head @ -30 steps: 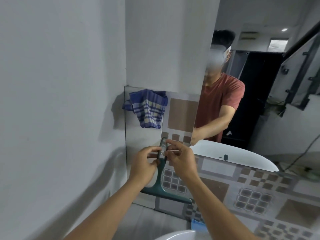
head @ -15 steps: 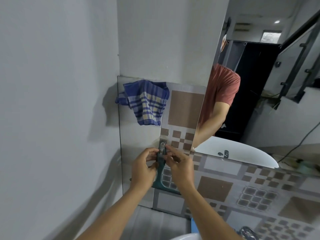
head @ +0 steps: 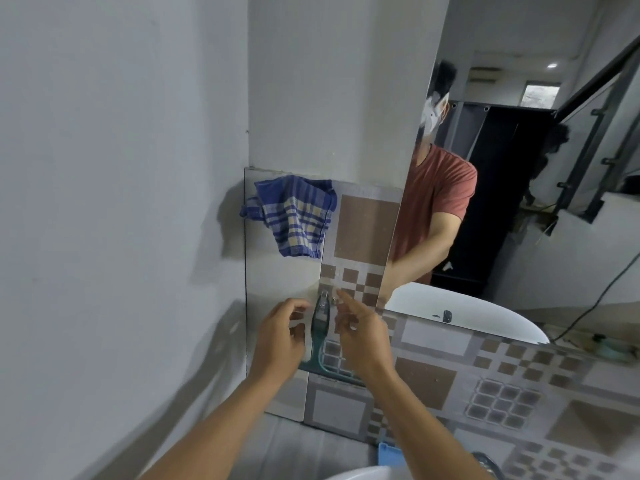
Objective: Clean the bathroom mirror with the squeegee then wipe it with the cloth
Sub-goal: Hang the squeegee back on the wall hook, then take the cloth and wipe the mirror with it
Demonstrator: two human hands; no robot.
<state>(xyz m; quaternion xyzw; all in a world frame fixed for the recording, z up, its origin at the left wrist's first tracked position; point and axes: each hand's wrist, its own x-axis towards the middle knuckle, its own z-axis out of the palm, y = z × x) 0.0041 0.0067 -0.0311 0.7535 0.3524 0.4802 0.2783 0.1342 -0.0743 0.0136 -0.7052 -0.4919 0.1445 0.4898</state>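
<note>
Only the head view here. Squeegee (head: 320, 336) hangs on the tiled wall, handle up at a small hook, blade along the bottom, long axis close to vertical. It sits directly between the two hands, just left of the mirror (head: 519, 202) edge.

Left hand (head: 278, 341): fingers curled loosely, spread, beside the handle on its left; looks just clear of it, pinching nothing. Right hand (head: 362, 336): fingers extended toward the handle top, also spread; whether a fingertip touches the hook end is too blurred to tell. Neither grip is closed on the tool.

Cloth (head: 294, 214), blue plaid, hangs on the same wall above and slightly left of the hands, well apart from them.

Judgement: squeegee not yet taken down. Both hands are about equally near; the right sits closer to the hook, so lifting the handle upward off it likely falls to that side.
</note>
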